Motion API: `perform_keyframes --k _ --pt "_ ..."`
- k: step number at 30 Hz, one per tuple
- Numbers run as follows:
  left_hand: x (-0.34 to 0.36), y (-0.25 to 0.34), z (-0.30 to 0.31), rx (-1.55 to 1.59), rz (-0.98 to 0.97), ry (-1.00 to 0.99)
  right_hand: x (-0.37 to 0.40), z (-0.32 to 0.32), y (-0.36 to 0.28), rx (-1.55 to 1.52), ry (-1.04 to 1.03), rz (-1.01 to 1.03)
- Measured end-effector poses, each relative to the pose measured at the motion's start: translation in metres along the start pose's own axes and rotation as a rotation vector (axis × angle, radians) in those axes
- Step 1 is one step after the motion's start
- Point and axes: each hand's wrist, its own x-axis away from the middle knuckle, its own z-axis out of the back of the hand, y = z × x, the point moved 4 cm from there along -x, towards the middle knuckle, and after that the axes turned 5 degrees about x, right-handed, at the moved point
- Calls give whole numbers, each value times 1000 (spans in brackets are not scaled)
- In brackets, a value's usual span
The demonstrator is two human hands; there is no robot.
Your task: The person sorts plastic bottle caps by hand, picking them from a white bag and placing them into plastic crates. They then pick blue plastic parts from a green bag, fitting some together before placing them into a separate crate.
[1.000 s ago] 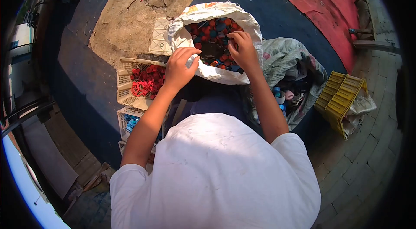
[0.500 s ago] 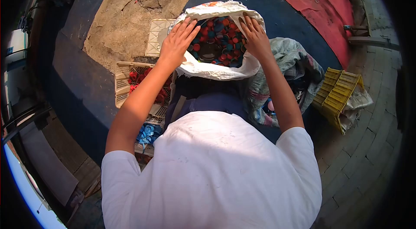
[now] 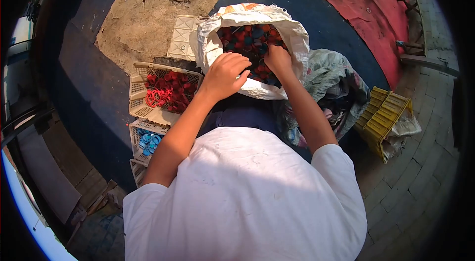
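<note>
A white woven sack (image 3: 302,38) stands with its mouth wide, holding many small red, orange and dark teal round pieces (image 3: 257,38) that look like plastic caps. Over the sack's near left rim is my left hand (image 3: 227,74), its fingers loosely bent, thumb apart, nothing visible in it. My right hand (image 3: 278,61) reaches down inside the sack at the right, against the round pieces. Its fingertips are hidden, so whether it grips any piece cannot be made out.
At left, a beige crate (image 3: 141,75) holds red plastic pieces (image 3: 170,90); a lower crate holds blue ones (image 3: 149,141). A crumpled grey-green sack (image 3: 331,65) and yellow crates (image 3: 381,112) are at right. A flat beige plastic crate (image 3: 183,38) lies behind.
Both hands have left the sack's side rims. My left hand moved down and right to the near rim; my right hand went down into the sack. The mouth's left side sags inward less.
</note>
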Motion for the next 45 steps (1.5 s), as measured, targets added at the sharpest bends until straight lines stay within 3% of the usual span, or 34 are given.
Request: perform_keyframes --k 3,6,12,25,28,31,35,40,44,45 --pt "10 10 -7 83 0 61 -41 -30 7 97 323 -25" --pt "23 12 -9 115 55 75 -62 -39 7 123 175 -94" --pt "41 5 2 119 165 135 -77 -38 16 75 133 -110" --pt "48 2 11 147 197 179 -75 -35 25 45 265 10" --pt "44 2 10 152 177 178 -47 -22 25 -240 335 141" --pt "40 1 9 175 172 181 -16 -10 21 -532 213 72" --pt "32 0 4 310 256 205 26 -8 4 -1271 -76 9" --pt "23 -15 -15 656 535 275 65 13 -18 -1459 -289 140" --pt "8 -32 -25 581 466 163 72 22 -19 -1488 -301 207" --pt "4 -33 -28 664 526 121 71 22 -15 -1470 -291 209"
